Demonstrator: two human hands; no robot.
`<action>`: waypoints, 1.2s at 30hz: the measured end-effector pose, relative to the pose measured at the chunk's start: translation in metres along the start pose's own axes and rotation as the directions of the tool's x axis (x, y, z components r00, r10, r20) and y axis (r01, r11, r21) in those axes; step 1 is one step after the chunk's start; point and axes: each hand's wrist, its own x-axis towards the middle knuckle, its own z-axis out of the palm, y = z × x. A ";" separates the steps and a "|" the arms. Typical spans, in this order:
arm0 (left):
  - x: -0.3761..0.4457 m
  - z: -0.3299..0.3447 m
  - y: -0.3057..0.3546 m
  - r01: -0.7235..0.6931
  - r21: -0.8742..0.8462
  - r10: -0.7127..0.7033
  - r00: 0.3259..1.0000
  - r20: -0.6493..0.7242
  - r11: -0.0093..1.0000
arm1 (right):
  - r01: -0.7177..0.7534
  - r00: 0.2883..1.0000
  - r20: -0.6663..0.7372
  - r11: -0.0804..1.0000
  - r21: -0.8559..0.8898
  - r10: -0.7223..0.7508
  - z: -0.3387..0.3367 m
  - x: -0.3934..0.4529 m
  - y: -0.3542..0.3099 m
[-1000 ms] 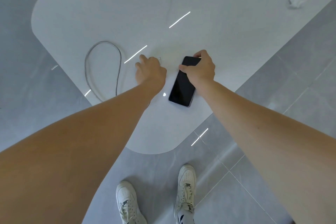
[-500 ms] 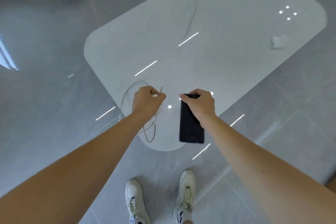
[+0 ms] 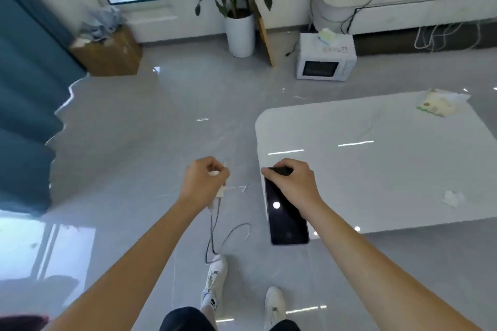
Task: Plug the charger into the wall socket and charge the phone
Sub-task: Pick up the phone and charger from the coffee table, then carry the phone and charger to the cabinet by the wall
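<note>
My left hand [image 3: 203, 183] is closed around a small white charger [image 3: 218, 194], held in the air over the floor. Its grey cable [image 3: 228, 236] hangs below in a loop. My right hand [image 3: 294, 185] grips the top end of a black phone [image 3: 286, 216], screen up and dark, lifted clear of the white table [image 3: 376, 169] at its near left corner. The two hands are level, about a phone's length apart. No wall socket is visible in this view.
A white microwave [image 3: 325, 64] sits on the floor ahead, a potted plant [image 3: 239, 32] left of it, a cardboard box [image 3: 107, 54] further left. Blue curtain [image 3: 24, 115] hangs at the left. Tissue pack [image 3: 438, 106] and crumpled paper [image 3: 453, 199] lie on the table.
Both hands lifted the charger and phone off the table. The view swung left and up, so the table now lies to the right and the floor and far wall show.
</note>
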 end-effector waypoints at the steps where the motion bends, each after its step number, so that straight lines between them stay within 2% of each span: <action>1: -0.016 -0.025 -0.003 0.021 -0.013 -0.022 0.998 -0.065 1.000 | 0.042 0.998 0.051 0.999 -0.024 -0.041 0.010 -0.013 -0.018; 2: -0.043 -0.059 -0.012 0.059 -0.053 -0.067 0.986 -0.152 0.997 | 0.104 0.987 0.131 0.992 -0.068 -0.095 0.030 -0.032 -0.040; 5: -0.092 -0.110 -0.025 0.099 -0.084 -0.120 0.950 -0.287 0.991 | 0.222 0.953 0.236 0.969 -0.109 -0.192 0.066 -0.063 -0.074; 8: -0.171 -0.171 -0.063 0.156 -0.147 -0.207 0.861 -0.465 0.977 | 0.386 0.860 0.421 0.908 -0.165 -0.289 0.134 -0.120 -0.106; 13: -0.317 -0.243 -0.147 0.287 -0.267 -0.391 0.660 -0.641 0.920 | 0.588 0.644 0.676 0.797 -0.139 -0.358 0.254 -0.243 -0.131; 18: -0.480 -0.279 -0.247 0.376 -0.432 -0.562 0.381 -0.734 0.820 | 0.708 0.398 0.861 0.702 -0.070 -0.316 0.359 -0.395 -0.122; 21: -0.579 -0.286 -0.303 0.372 -0.555 -0.648 0.202 -0.734 0.744 | 0.751 0.263 0.925 0.660 -0.017 -0.276 0.414 -0.492 -0.101; 27: -0.768 -0.275 -0.390 0.332 -0.735 -0.757 -0.085 -0.648 0.591 | 0.798 0.007 0.988 0.596 0.087 -0.154 0.494 -0.685 -0.036; 32: -0.891 -0.245 -0.434 0.296 -0.841 -0.770 -0.347 -0.536 0.453 | 0.821 -0.225 0.974 0.533 0.204 -0.026 0.536 -0.822 0.019; 36: -0.969 -0.215 -0.458 0.196 -0.917 -0.773 -0.495 -0.398 0.347 | 0.806 -0.407 0.908 0.508 0.304 0.102 0.568 -0.914 0.071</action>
